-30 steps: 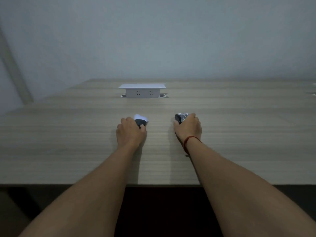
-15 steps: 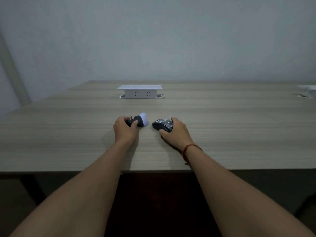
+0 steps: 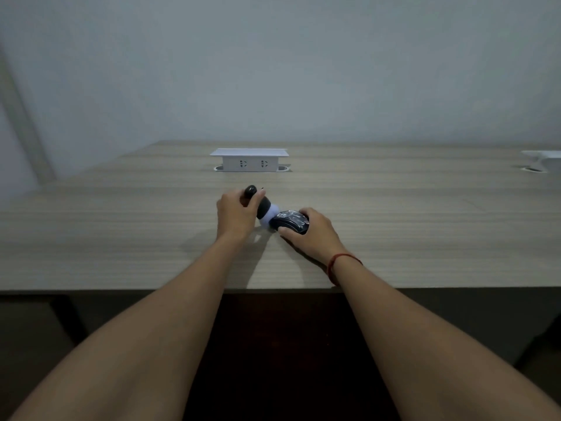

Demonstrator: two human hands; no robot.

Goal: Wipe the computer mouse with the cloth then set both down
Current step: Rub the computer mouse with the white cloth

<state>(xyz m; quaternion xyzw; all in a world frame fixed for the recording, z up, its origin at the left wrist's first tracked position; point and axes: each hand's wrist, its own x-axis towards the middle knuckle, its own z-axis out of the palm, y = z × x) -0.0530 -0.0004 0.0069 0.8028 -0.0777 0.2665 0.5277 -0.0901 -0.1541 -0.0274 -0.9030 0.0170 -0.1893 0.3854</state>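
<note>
A black computer mouse (image 3: 290, 221) lies in my right hand (image 3: 312, 235), which grips it from below and behind just above the wooden table (image 3: 425, 226). My left hand (image 3: 235, 215) is closed on a wiping tool with a dark handle (image 3: 258, 199) and a pale cloth pad (image 3: 269, 215). The pad's tip touches the left side of the mouse. A red string is around my right wrist.
A white pop-up socket box (image 3: 249, 161) stands at the back middle of the table. Another white fitting (image 3: 542, 161) sits at the far right edge. The table's front edge (image 3: 121, 289) runs under my forearms, with dark floor below.
Both hands lifted their objects off the table and came together. The mouse turned on its side, and the cloth pad now touches it.
</note>
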